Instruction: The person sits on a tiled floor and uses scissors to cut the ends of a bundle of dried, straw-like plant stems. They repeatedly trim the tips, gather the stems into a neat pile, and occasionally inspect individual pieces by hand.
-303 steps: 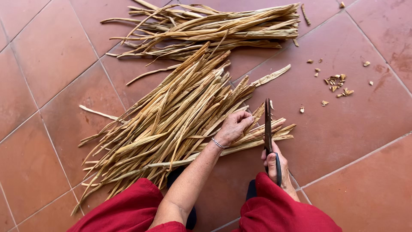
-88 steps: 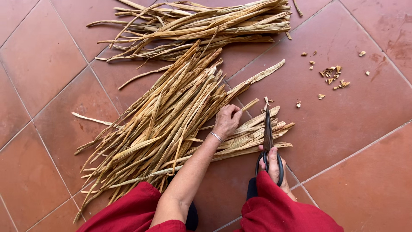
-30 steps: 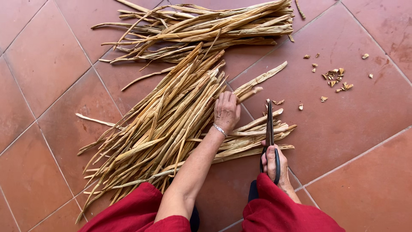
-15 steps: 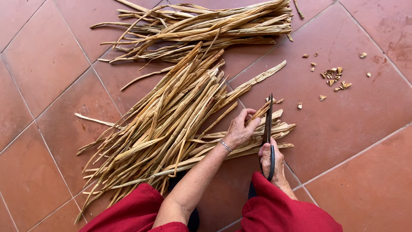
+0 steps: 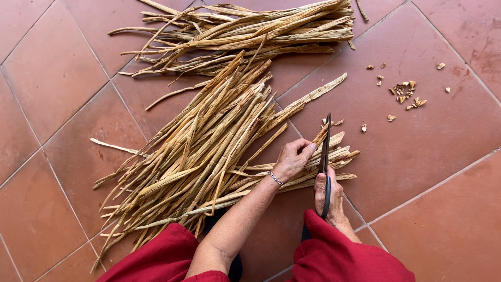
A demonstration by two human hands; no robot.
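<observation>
A large fan of dried straw-coloured plant strips lies on the terracotta tile floor in front of me. My left hand pinches the end of one strip near the pile's right side. My right hand grips the dark handles of long scissors, whose blades point away from me beside that strip end. My red sleeves and lap fill the bottom of the view.
A second bundle of dried strips lies across the top of the view. Small cut-off bits are scattered on the tiles to the upper right. A single loose strip sticks out to the left.
My left hand has come down from the middle of the pile to the scissors' blades and taken hold of a strip end. The scissors have stayed in nearly the same place.
</observation>
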